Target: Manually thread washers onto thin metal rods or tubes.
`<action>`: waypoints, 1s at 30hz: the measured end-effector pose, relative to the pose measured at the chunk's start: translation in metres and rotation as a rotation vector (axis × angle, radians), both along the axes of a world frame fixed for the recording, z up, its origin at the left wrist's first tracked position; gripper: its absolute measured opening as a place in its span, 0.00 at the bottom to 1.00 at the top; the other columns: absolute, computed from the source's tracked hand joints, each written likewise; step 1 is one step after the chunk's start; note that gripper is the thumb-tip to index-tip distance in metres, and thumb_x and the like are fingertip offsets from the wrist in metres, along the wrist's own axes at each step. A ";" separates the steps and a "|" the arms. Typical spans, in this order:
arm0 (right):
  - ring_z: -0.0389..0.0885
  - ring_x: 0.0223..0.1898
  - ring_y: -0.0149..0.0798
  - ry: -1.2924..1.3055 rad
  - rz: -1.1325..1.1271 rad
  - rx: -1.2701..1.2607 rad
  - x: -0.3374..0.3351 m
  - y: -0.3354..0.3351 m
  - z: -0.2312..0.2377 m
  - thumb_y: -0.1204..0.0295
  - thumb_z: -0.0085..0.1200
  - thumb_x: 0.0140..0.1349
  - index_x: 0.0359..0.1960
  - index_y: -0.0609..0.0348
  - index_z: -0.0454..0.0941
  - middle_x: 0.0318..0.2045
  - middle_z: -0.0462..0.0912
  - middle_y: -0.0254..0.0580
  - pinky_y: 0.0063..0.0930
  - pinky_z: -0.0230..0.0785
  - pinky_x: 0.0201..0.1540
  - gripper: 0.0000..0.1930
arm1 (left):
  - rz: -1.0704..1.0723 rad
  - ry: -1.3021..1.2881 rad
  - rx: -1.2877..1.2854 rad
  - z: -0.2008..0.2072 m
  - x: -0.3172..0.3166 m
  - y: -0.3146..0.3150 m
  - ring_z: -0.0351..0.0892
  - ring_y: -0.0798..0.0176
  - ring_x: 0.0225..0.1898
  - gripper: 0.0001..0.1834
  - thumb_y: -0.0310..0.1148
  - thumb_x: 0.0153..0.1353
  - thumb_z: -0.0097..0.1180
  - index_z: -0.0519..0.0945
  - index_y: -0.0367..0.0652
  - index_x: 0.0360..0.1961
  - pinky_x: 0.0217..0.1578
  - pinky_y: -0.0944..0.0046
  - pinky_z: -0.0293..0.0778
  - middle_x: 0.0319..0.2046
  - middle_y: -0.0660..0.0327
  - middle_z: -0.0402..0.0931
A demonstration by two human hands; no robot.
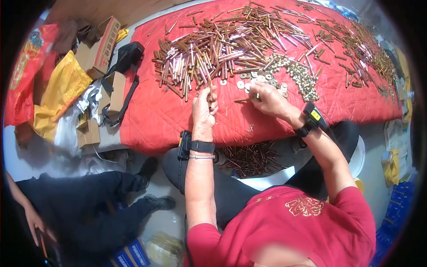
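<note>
My left hand (204, 107) is closed around a thin copper-brown metal rod (211, 92), held upright at the near edge of the rod pile. To the right, my right hand (270, 99) reaches down at the washers with its fingers bent together; what they pinch is hidden. A short brown rod (241, 100) points out to the left from beneath that hand, and I cannot tell whether it is held. Flat round washers (240, 84) lie around its fingertips. Beyond them is a heap of small pale metal pieces (307, 84). The big pile of copper-coloured rods (195, 62) spreads behind both hands.
A red quilted cloth (153, 115) covers the work surface. More rods (358, 66) lie at the far right. Open cardboard boxes (116, 93) and a yellow bag (62, 89) stand left. Below the edge, dark rods (255, 158) fill a container. Another person's legs (89, 204) are at lower left.
</note>
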State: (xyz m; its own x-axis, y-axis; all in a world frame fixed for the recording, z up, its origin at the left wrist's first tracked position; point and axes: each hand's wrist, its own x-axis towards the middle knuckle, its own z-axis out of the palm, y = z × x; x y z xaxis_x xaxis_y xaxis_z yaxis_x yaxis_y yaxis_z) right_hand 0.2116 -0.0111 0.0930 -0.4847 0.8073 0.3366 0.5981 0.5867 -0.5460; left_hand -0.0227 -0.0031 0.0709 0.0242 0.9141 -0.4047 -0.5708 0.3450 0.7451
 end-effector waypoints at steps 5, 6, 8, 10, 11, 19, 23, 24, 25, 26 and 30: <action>0.80 0.29 0.51 -0.311 0.124 -0.103 -0.017 -0.014 0.006 0.71 0.51 0.59 0.46 0.52 0.74 0.27 0.80 0.47 0.42 0.71 0.32 0.12 | 0.076 -0.033 0.098 0.009 0.007 -0.012 0.61 0.77 0.11 0.09 0.34 0.63 0.51 0.75 0.44 0.43 0.08 0.78 0.53 0.18 0.66 0.71; 0.80 0.29 0.52 -0.293 0.055 -0.072 -0.016 -0.012 0.009 0.71 0.50 0.59 0.46 0.52 0.74 0.26 0.80 0.47 0.42 0.71 0.31 0.12 | 0.085 -0.053 0.122 0.009 0.006 -0.014 0.63 0.77 0.11 0.09 0.32 0.64 0.50 0.73 0.46 0.45 0.08 0.78 0.54 0.19 0.66 0.71; 0.78 0.31 0.56 -0.245 -0.160 -0.099 -0.021 -0.001 0.013 0.74 0.46 0.59 0.40 0.59 0.75 0.26 0.77 0.52 0.43 0.70 0.32 0.09 | 0.010 -0.179 0.128 0.009 0.000 -0.015 0.63 0.77 0.12 0.08 0.30 0.63 0.51 0.72 0.47 0.44 0.08 0.79 0.54 0.20 0.66 0.72; 0.77 0.35 0.56 -0.004 -0.134 0.089 -0.020 0.015 -0.003 0.76 0.45 0.58 0.39 0.62 0.73 0.34 0.76 0.54 0.45 0.69 0.36 0.09 | 0.025 -0.278 0.086 0.010 0.006 -0.017 0.63 0.76 0.13 0.08 0.32 0.62 0.54 0.75 0.44 0.42 0.11 0.77 0.56 0.22 0.64 0.75; 0.75 0.39 0.56 -0.015 -0.157 0.007 -0.019 0.022 -0.010 0.78 0.45 0.58 0.41 0.62 0.72 0.40 0.74 0.55 0.45 0.68 0.40 0.09 | 0.012 -0.239 0.077 0.010 0.010 -0.015 0.65 0.76 0.14 0.06 0.32 0.61 0.56 0.76 0.42 0.36 0.11 0.77 0.57 0.23 0.62 0.77; 0.76 0.40 0.52 0.059 -0.127 0.170 -0.025 0.018 -0.010 0.78 0.51 0.56 0.43 0.59 0.75 0.37 0.76 0.50 0.40 0.69 0.41 0.12 | 0.073 -0.149 0.018 0.015 0.003 -0.015 0.59 0.76 0.11 0.11 0.37 0.62 0.51 0.76 0.40 0.38 0.10 0.74 0.53 0.18 0.69 0.69; 0.80 0.36 0.45 0.006 -0.121 -0.109 -0.020 0.000 0.011 0.76 0.52 0.55 0.36 0.59 0.78 0.33 0.80 0.47 0.36 0.70 0.40 0.07 | 0.064 -0.141 -0.005 0.017 0.000 -0.020 0.58 0.76 0.11 0.08 0.34 0.62 0.47 0.76 0.43 0.37 0.10 0.75 0.52 0.18 0.68 0.70; 0.80 0.36 0.45 0.004 -0.127 -0.107 -0.019 -0.003 0.013 0.76 0.52 0.55 0.36 0.59 0.78 0.33 0.80 0.47 0.36 0.70 0.40 0.07 | 0.071 -0.145 0.035 0.015 0.001 -0.020 0.59 0.76 0.10 0.07 0.33 0.60 0.51 0.77 0.43 0.36 0.09 0.75 0.53 0.18 0.68 0.70; 0.80 0.35 0.45 0.003 -0.068 -0.154 -0.018 -0.004 0.014 0.75 0.53 0.55 0.35 0.59 0.78 0.32 0.81 0.46 0.36 0.71 0.39 0.07 | 0.078 -0.149 0.076 0.014 0.003 -0.019 0.60 0.76 0.10 0.07 0.33 0.58 0.55 0.77 0.44 0.36 0.09 0.76 0.54 0.17 0.68 0.70; 0.80 0.33 0.44 0.004 -0.008 -0.200 -0.018 -0.006 0.016 0.74 0.53 0.55 0.34 0.58 0.79 0.32 0.81 0.44 0.36 0.71 0.38 0.06 | 0.073 -0.150 0.078 0.013 0.003 -0.019 0.60 0.76 0.10 0.07 0.33 0.58 0.55 0.77 0.44 0.36 0.09 0.76 0.54 0.17 0.68 0.70; 0.79 0.32 0.48 -0.199 0.015 -0.069 -0.026 -0.005 0.006 0.71 0.53 0.55 0.30 0.56 0.79 0.26 0.79 0.44 0.39 0.70 0.36 0.05 | 0.079 -0.135 0.089 0.014 0.003 -0.018 0.60 0.78 0.11 0.07 0.28 0.55 0.60 0.78 0.42 0.35 0.10 0.77 0.53 0.19 0.68 0.71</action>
